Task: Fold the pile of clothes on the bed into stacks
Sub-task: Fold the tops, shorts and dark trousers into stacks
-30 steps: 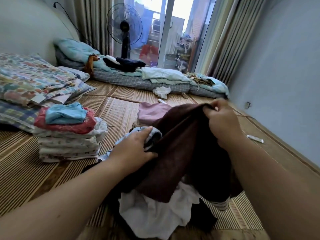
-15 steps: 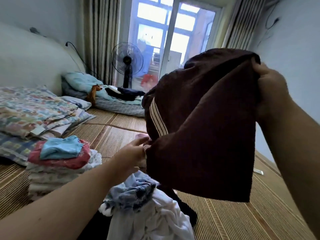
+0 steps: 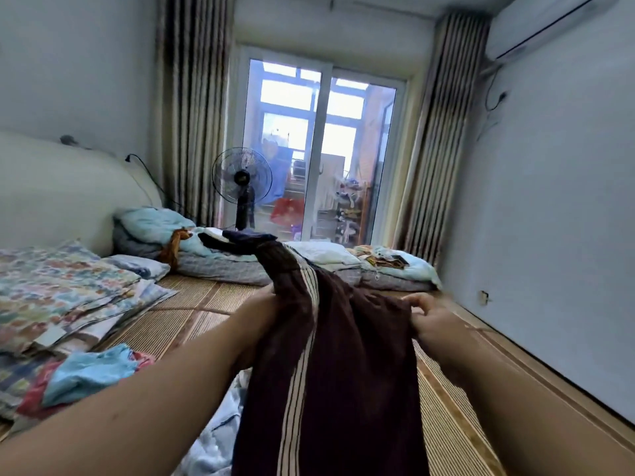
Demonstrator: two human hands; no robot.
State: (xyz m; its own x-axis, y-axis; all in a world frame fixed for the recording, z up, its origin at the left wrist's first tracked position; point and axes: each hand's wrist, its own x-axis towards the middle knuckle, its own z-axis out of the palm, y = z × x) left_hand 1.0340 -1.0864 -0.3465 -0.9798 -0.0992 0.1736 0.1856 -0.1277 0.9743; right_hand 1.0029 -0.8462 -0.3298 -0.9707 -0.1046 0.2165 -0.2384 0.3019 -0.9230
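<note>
Brown striped garment (image 3: 343,372) is held spread at 6 o'clock over the unfolded pile (image 3: 220,438), likely to flatten it for folding; edge is pinched by right hand (image 3: 433,316) fingers, left hand (image 3: 266,301) grip hidden by cloth, cannot tell.

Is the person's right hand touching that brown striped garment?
Touching. The head view shows the right hand with its fingers curled over the top edge of the brown garment, pinching the cloth.
</note>
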